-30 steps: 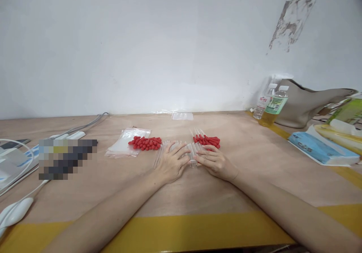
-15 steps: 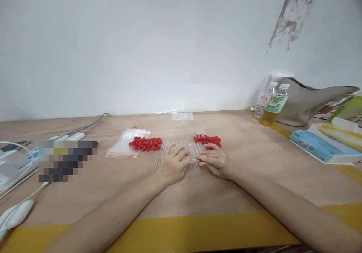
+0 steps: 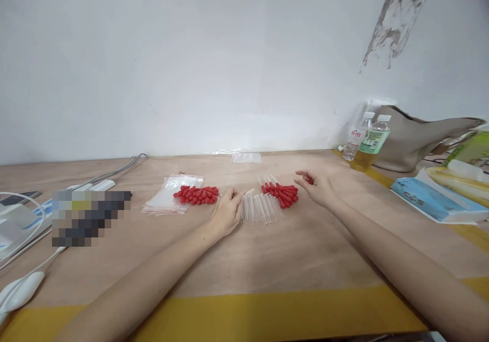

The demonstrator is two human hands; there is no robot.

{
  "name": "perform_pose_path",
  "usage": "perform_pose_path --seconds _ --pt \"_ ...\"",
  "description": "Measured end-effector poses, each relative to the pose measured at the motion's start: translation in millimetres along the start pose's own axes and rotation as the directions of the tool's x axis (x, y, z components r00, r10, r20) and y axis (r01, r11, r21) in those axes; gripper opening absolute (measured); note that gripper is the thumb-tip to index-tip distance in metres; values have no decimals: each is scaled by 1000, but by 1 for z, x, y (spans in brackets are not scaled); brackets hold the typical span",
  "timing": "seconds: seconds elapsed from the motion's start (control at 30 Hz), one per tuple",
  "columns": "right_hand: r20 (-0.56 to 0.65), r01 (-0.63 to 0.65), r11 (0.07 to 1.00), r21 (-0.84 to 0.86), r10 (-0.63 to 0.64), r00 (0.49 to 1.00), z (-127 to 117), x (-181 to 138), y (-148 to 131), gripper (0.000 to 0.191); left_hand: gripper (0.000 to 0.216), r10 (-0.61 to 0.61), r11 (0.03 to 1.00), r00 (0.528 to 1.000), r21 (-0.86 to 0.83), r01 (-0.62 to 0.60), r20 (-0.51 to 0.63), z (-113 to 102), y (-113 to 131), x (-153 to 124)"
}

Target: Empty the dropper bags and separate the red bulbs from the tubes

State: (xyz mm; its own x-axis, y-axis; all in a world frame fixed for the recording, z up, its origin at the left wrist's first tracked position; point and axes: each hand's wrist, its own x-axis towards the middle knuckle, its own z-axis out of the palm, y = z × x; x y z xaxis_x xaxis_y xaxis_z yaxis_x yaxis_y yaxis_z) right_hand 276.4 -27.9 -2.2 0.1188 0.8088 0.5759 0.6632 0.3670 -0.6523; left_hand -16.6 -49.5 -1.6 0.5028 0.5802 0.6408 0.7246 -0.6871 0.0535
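A row of clear thin tubes (image 3: 260,208) lies on the wooden table (image 3: 267,260) between my hands. My left hand (image 3: 226,212) rests at the row's left end, fingers curled on a few tubes. My right hand (image 3: 318,187) is lifted off the table to the right of a pile of red-capped tubes (image 3: 281,192). Its fingers are loosely closed round a small red cap (image 3: 308,181). A heap of loose red caps (image 3: 197,194) lies left of my left hand, beside a stack of clear plastic bags (image 3: 168,195).
Two bottles (image 3: 371,142) and a beige bag (image 3: 416,137) stand at the back right, with a blue tissue pack (image 3: 433,200) and green packages (image 3: 472,151) nearer. Cables, a white device (image 3: 20,291) and a blurred box (image 3: 90,215) lie left. Yellow tape (image 3: 267,314) lines the front edge.
My right hand has left the clear tubes, lifting up and to the right past the red-capped pile. My left hand has slid a little left and curled at the row's end.
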Motion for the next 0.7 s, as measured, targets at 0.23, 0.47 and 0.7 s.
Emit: perform_pose_path --seconds 0.23,0.47,0.7 --pt "208 -303 941 152 269 940 19 26 26 22 31 161 986 987 45 -161 11 15 16 16" --pt "214 -309 933 187 268 939 25 18 36 32 18 152 987 984 -63 -147 87 20 30 9" --pt "227 -334 912 239 282 932 25 14 43 43 47 179 975 972 -163 -154 153 5 30 2"
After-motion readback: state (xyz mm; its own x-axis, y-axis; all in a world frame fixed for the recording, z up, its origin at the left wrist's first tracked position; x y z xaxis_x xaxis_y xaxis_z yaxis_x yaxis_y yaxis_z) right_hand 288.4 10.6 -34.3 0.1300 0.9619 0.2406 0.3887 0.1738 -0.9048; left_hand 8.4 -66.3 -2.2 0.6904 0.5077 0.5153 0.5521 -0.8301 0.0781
